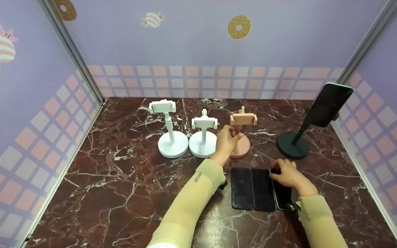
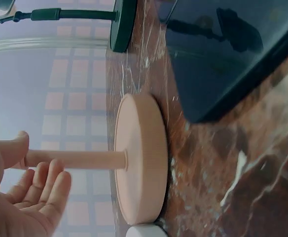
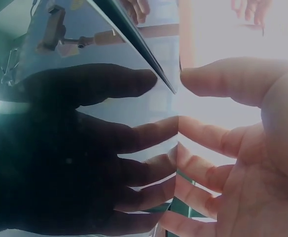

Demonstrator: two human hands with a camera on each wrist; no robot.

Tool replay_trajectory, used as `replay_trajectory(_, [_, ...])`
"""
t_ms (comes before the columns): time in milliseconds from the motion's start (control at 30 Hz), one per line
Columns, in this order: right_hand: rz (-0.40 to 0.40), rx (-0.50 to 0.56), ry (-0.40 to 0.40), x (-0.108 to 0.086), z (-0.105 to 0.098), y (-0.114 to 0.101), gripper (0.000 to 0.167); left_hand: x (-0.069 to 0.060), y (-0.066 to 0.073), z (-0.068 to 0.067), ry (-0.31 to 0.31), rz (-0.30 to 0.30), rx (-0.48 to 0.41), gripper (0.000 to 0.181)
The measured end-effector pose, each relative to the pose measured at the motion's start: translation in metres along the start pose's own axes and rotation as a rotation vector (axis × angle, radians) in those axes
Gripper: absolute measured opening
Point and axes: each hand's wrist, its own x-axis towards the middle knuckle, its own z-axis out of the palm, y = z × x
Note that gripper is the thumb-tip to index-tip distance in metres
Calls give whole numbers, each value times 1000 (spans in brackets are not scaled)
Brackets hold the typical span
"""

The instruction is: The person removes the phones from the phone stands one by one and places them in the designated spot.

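My left hand is at the stem of a pink phone stand, thumb and fingers around the stem just below its clamp. The thumb lies against the upper stem in the left wrist view, while the other fingers are loosely bent. At the far end of the rightmost smartphone, my right hand grips the top left corner. In the right wrist view, the thumb and fingertips meet the edge of the glossy screen, which mirrors them. Two more smartphones, one left and one middle, lie beside it.
Two white phone stands, one taller and one shorter, stand left of the pink one. At the right, a black stand holds an upright smartphone. Patterned walls enclose the marbled table.
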Motion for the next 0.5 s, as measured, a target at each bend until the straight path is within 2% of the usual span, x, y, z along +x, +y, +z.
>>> replay_trajectory(67, [-6,28,11,0,-3,1,30,-4,1,2,-23,-7,26,27])
replay_trajectory(133, [1,57,18,-1,-6,3,30,-7,2,5,-44,12,55,25])
replay_trajectory(233, [34,88,57,-1,-14,8,35,-11,6,10,-104,11,25,22])
replay_trajectory(367, [118,120,157,-2,-28,13,45,-13,17,17,-184,2,-25,23])
replay_trajectory(500, [239,186,274,-3,-48,16,52,-11,34,24,-212,54,-3,25])
